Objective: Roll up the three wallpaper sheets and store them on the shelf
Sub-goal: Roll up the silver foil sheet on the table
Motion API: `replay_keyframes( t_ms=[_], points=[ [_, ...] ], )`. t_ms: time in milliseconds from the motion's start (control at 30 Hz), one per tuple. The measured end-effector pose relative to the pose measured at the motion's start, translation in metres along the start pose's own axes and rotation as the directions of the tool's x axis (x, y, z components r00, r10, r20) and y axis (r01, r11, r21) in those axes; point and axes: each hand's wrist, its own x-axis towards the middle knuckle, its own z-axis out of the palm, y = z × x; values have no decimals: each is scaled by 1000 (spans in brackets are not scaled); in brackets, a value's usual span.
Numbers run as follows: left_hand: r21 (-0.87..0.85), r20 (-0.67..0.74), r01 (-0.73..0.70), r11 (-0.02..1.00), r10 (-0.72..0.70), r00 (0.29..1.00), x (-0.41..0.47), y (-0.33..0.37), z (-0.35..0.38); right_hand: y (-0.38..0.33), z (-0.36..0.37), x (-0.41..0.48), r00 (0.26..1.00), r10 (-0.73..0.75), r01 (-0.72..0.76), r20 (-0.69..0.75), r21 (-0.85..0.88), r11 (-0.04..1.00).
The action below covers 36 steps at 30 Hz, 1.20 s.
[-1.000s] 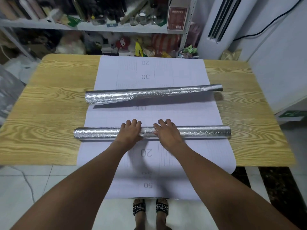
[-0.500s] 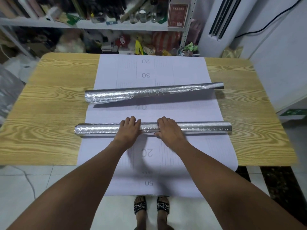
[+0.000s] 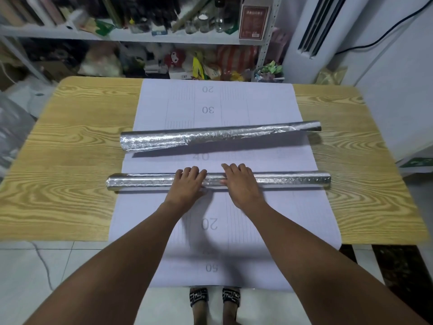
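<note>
A tight silver foil roll [image 3: 293,180] lies crosswise on a flat white sheet [image 3: 281,219] printed with ruler numbers. My left hand [image 3: 187,186] and my right hand [image 3: 239,184] press down on the middle of this roll, fingers reaching over its top. Farther back a second, looser silver roll [image 3: 210,137] rests at a slight slant on the same sheet. The white sheet hangs over the near edge of the wooden table [image 3: 58,172].
Behind the table stands a cluttered white shelf [image 3: 140,38] with bottles, a brown box [image 3: 254,22] and toys below. A white air conditioner [image 3: 311,36] stands at the back right. Bare wood lies on both sides of the sheet.
Both hands have pushed the near roll a little away from me, toward the far roll. The far roll has stayed put.
</note>
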Motion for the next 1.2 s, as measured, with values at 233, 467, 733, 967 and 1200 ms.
replay_keyframes(
  t_ms=[233, 467, 733, 967, 1200],
  points=[
    [-34, -12, 14, 999, -15, 1000, 9, -6, -3, 0, 5, 6, 992, 39, -35, -119, 41, 999],
    [-69, -30, -20, 997, 18, 999, 9, -14, 1, -3, 6, 7, 995, 56, -64, -85, -87, 994],
    [58, -93, -8, 998, 13, 996, 6, -18, 6, -1, -1, 12, 994, -31, 15, -103, -155, 988],
    [149, -104, 23, 989, -8, 995, 7, -15, 4, -1, 2, 16, 998, -26, 19, -48, -140, 990],
    [151, -171, 25, 988, 1, 985, 10, -15, 6, -4, 14, 17, 988, 36, -62, -152, -168, 984]
  ],
)
